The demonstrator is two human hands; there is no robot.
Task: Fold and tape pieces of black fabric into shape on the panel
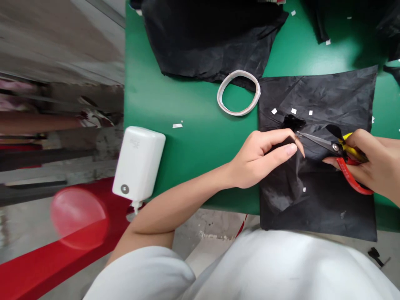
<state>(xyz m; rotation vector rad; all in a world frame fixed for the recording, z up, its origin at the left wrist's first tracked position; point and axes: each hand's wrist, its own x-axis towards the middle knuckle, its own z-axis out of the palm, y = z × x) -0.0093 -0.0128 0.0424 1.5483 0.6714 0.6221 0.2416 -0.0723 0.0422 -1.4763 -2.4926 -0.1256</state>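
Observation:
A black sheet [331, 196] lies on the green table [193, 137], hanging a little over the near edge. My left hand [265, 156] pinches a raised fold of this sheet, fingers closed on it. My right hand [375, 166] grips scissors [340, 152] with yellow and red handles. Their blades point left toward a ragged hole [293, 122] in the sheet, just beyond my left fingertips.
A white tape ring [239, 92] rests on the table left of the sheet. More black material [212, 37] is piled at the back. A white power adapter [138, 162] sits at the table's left edge. Small white scraps dot the table. A red bench [62, 254] stands below left.

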